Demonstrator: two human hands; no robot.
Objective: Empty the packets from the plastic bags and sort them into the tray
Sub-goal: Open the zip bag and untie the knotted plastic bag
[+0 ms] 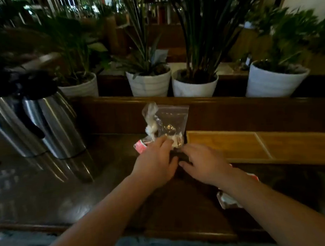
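Note:
A clear zip bag with a red seal strip leans against the dark wooden back rail, with pale packets inside. A second crumpled clear bag stands just left of it. My left hand and my right hand meet at the foot of these bags, fingers curled around a dark packet that is mostly hidden between them. A red and white packet pokes out left of my left hand. The wooden tray with a divider lies to the right, its compartments bare.
Two steel thermos jugs stand at the left on the dark glossy table. White plant pots line the ledge behind the rail. More red and white packaging lies under my right forearm.

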